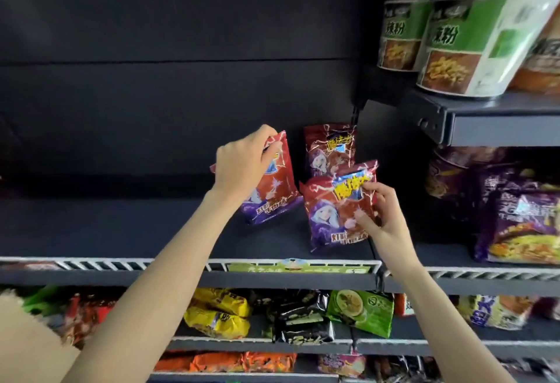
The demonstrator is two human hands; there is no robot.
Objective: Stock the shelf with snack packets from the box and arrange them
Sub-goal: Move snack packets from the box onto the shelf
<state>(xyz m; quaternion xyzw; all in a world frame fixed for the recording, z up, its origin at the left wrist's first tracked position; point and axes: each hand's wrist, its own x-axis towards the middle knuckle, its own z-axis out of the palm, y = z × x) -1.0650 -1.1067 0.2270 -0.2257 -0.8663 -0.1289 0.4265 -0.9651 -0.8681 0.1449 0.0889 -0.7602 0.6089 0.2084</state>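
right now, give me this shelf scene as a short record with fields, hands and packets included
left hand: left hand grips the top of a red and purple foil snack packet, upright on the dark shelf
right hand: right hand pinches a second red and purple packet, nearer the white wire shelf rail
behind: third matching packet stands at the back
upper right: green-labelled noodle cups

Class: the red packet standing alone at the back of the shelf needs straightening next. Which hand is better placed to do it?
Probably the right hand: the back packet stands directly behind the packet it holds. The left hand grips another packet further left.
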